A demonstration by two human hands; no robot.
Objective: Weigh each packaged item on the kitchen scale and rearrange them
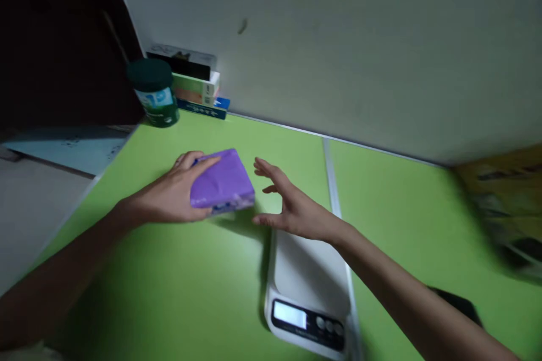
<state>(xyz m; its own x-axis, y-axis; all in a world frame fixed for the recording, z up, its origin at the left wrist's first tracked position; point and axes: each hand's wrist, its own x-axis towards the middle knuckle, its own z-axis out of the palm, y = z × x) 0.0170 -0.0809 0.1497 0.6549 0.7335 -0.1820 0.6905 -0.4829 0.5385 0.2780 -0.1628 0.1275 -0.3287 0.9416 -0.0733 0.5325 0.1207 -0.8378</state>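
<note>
My left hand (182, 189) is closed around a purple soft-looking rectangular pack (224, 177), holding it by its left end just over the green table. The pack's right end is free. Just right of it, my right hand (292, 203) is open, thumb and fingers apart, with nothing between them and not touching the pack. Below my right hand lies a white digital kitchen scale (311, 271); its display is lit, but I cannot read any digits. The forearm and hand cover part of the scale's far edge.
A dark green lidded tub (156, 96) stands at the back left, beside a stack of boxes (197, 87) against the wall. A metal strip (332, 180) crosses the green table (402, 208). A blurred yellow box (503, 203) is at far right, and a black object (457, 302) lies partly behind my right forearm.
</note>
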